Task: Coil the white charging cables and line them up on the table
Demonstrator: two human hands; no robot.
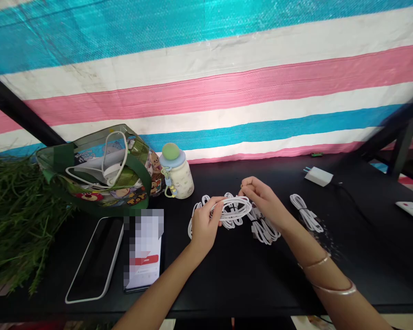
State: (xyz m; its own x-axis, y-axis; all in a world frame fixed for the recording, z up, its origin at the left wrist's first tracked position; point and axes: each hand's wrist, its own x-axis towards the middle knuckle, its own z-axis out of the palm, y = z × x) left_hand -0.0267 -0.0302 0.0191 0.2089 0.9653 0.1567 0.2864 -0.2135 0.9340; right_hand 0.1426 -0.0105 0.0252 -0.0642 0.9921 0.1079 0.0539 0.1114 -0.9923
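Note:
A coiled white cable [236, 208] is gripped in my left hand [206, 222], thumb on top of the loops. Just right of the coil, my right hand [259, 197] has its thumb and forefinger pinched together; whatever lies between them is too small to make out. Beneath and behind the held coil, more white cable bundles [196, 206] rest on the black table, partly hidden by my left hand. Under my right wrist lie further tied bundles [265, 229]. A separate bundled white cable [306, 213] is to the right of my right forearm.
Left of my hands are a pale bottle [182, 176] with a green-topped lid, a green bag [124, 195], two phones [96, 261] and a leafy plant [17, 220]. A white charger [318, 176] with a dark cord sits at right. Striped sheeting [227, 96] hangs behind.

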